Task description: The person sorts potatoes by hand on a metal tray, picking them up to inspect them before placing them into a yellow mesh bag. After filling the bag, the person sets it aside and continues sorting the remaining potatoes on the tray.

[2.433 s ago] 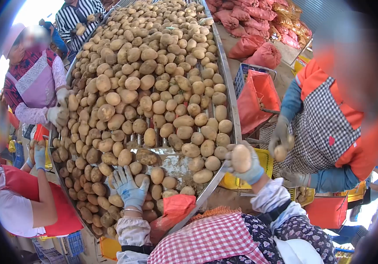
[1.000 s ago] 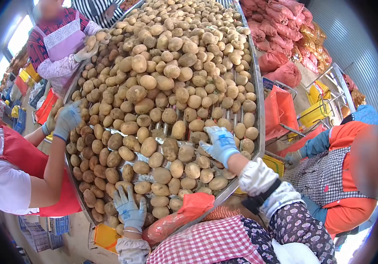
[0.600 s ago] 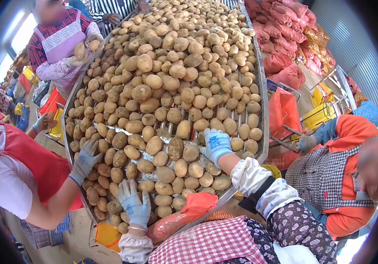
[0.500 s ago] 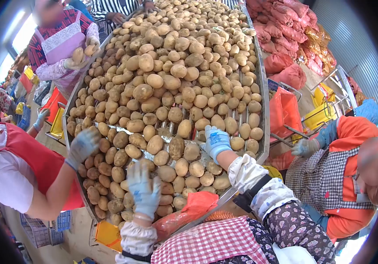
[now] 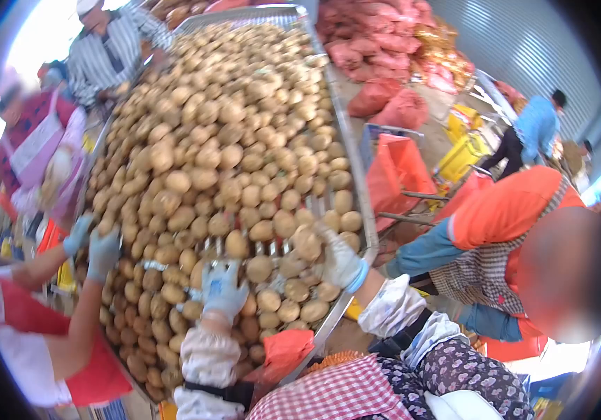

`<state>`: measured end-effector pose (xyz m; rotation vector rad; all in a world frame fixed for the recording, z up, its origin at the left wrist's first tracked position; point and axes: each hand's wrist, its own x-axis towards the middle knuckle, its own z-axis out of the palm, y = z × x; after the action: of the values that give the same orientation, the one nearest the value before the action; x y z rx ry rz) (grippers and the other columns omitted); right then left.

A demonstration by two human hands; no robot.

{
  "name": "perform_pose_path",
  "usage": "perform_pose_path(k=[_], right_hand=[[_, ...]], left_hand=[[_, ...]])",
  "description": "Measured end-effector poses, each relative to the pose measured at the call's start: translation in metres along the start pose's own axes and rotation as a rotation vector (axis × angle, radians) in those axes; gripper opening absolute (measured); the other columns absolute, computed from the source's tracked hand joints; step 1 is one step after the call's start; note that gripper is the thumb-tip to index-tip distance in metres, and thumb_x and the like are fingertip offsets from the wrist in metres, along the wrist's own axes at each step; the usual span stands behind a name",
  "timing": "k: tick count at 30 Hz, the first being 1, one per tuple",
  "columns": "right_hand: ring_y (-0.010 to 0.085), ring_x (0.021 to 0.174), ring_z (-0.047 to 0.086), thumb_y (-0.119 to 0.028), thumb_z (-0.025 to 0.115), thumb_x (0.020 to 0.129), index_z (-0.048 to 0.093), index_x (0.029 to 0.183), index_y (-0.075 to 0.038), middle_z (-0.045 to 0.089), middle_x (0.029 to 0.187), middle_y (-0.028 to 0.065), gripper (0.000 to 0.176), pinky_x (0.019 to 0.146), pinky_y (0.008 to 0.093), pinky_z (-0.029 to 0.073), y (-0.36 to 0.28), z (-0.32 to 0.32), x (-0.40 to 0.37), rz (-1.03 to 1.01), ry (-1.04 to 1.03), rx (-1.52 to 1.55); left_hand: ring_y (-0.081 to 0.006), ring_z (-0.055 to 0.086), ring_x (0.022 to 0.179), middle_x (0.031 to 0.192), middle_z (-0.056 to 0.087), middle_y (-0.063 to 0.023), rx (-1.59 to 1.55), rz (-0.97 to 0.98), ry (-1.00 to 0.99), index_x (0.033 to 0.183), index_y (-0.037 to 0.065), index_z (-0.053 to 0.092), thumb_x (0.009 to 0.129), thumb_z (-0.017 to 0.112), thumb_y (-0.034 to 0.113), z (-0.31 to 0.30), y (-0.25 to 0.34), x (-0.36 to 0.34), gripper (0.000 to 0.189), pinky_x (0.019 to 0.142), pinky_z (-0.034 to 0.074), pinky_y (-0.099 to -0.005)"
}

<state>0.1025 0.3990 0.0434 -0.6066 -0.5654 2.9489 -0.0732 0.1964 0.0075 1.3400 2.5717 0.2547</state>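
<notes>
Potatoes crowd the desk, picking seemingly in hand: right hand pinching one potato near the desk's edge, left hand spread, steady hold likely needed next.

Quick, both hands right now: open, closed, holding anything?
Left hand: open, palm down over the potato pile; anything beneath it is hidden.
Right hand: closed around one potato.

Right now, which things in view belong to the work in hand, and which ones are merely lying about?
In the work:
right hand, holding a potato
left hand, at the loose potatoes
metal-edged table

Apparently just lying about:
stacked red sacks
yellow containers
</notes>
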Motion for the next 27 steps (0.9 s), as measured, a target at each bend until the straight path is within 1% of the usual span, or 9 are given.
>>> perform_pose_path(k=[5, 11, 16, 18, 21, 23, 25, 26, 27], right_hand=[[0.0135, 0.075, 0.063, -0.035, 0.057, 0.095, 0.061, 0.103, -0.014, 0.064, 0.085, -0.0017, 0.022, 0.063, 0.0353, 0.052, 0.031, -0.037, -0.018, 0.033, -0.075, -0.224], [0.0115, 0.07, 0.058, -0.041, 0.053, 0.097, 0.062, 0.099, -0.018, 0.062, 0.083, -0.0042, 0.025, 0.058, 0.0316, 0.049, 0.038, -0.062, -0.068, 0.235, 0.094, -0.277], [0.0146, 0.083, 0.063, -0.04, 0.055, 0.096, 0.06, 0.106, -0.019, 0.065, 0.09, -0.0025, 0.024, 0.057, 0.0316, 0.049, 0.022, -0.047, -0.078, 0.134, 0.249, -0.113], [0.0148, 0.082, 0.063, -0.04, 0.055, 0.096, 0.061, 0.107, -0.019, 0.065, 0.09, -0.0019, 0.025, 0.057, 0.0313, 0.049, 0.025, -0.064, -0.076, 0.118, 0.226, -0.092], [0.0137, 0.074, 0.06, -0.039, 0.054, 0.096, 0.062, 0.1, -0.016, 0.063, 0.085, -0.001, 0.024, 0.058, 0.0303, 0.048, 0.021, -0.066, -0.078, 0.161, -0.004, -0.063], [0.013, 0.066, 0.055, -0.037, 0.055, 0.096, 0.06, 0.089, -0.014, 0.06, 0.078, -0.0011, 0.024, 0.058, 0.0292, 0.046, 0.003, -0.058, -0.076, 0.195, 0.321, -0.182], [0.0145, 0.064, 0.055, -0.036, 0.055, 0.094, 0.058, 0.083, -0.012, 0.058, 0.073, -0.0008, 0.027, 0.058, 0.0288, 0.046, -0.062, -0.065, -0.058, -0.202, 0.061, -0.323], [0.0165, 0.065, 0.057, -0.037, 0.056, 0.093, 0.058, 0.082, -0.011, 0.059, 0.072, 0.0012, 0.028, 0.059, 0.0301, 0.048, -0.108, -0.066, -0.038, -0.337, 0.231, 0.01], [0.0211, 0.074, 0.063, -0.043, 0.057, 0.092, 0.061, 0.088, -0.009, 0.061, 0.074, 0.0054, 0.034, 0.068, 0.0345, 0.054, -0.159, -0.074, -0.025, -0.46, -0.047, 0.224]], left_hand=[[-0.0366, 0.056, 0.105, 0.113, 0.059, -0.0198, -0.026, 0.059, 0.186, 0.115, 0.013, 0.062, 0.076, 0.064, 0.023, 0.02, -0.002, -0.037, 0.04, 0.101, 0.037, -0.0479], [-0.0374, 0.055, 0.109, 0.121, 0.056, -0.0174, 0.067, -0.396, -0.207, 0.122, 0.016, 0.058, 0.076, 0.068, 0.034, -0.021, 0.047, -0.012, 0.051, 0.094, 0.041, -0.0461], [-0.0282, 0.059, 0.099, 0.113, 0.056, -0.0132, 0.071, -0.177, -0.12, 0.124, 0.009, 0.051, 0.076, 0.073, 0.032, 0.025, 0.003, -0.021, 0.058, 0.085, 0.047, -0.041], [-0.0193, 0.058, 0.087, 0.106, 0.057, -0.0088, -1.053, -0.14, 0.237, 0.126, 0.008, 0.048, 0.083, 0.068, 0.022, 0.067, -0.032, -0.034, 0.049, 0.073, 0.05, -0.0324], [-0.0174, 0.058, 0.071, 0.101, 0.059, -0.0104, -1.753, -0.371, 0.239, 0.13, 0.005, 0.044, 0.094, 0.054, 0.016, -0.024, 0.02, -0.04, 0.039, 0.06, 0.052, -0.0312], [-0.0218, 0.061, 0.086, 0.105, 0.059, -0.0132, -1.764, -0.23, 0.237, 0.134, 0.006, 0.041, 0.095, 0.053, 0.025, -0.033, 0.032, -0.039, 0.045, 0.069, 0.054, -0.0323], [-0.0216, 0.059, 0.104, 0.116, 0.061, -0.008, -1.912, -0.299, 0.182, 0.131, 0.012, 0.049, 0.094, 0.049, 0.039, -0.03, 0.041, -0.039, 0.046, 0.077, 0.055, -0.0357], [-0.0206, 0.055, 0.113, 0.125, 0.058, -0.0068, -2.239, -0.399, -0.055, 0.133, 0.013, 0.048, 0.093, 0.049, 0.043, -0.042, 0.035, -0.038, 0.05, 0.096, 0.048, -0.0443], [-0.0206, 0.055, 0.113, 0.125, 0.058, -0.0068, -2.237, -0.405, -0.05, 0.133, 0.013, 0.048, 0.093, 0.049, 0.043, -0.058, 0.043, -0.034, 0.05, 0.096, 0.048, -0.0443]])
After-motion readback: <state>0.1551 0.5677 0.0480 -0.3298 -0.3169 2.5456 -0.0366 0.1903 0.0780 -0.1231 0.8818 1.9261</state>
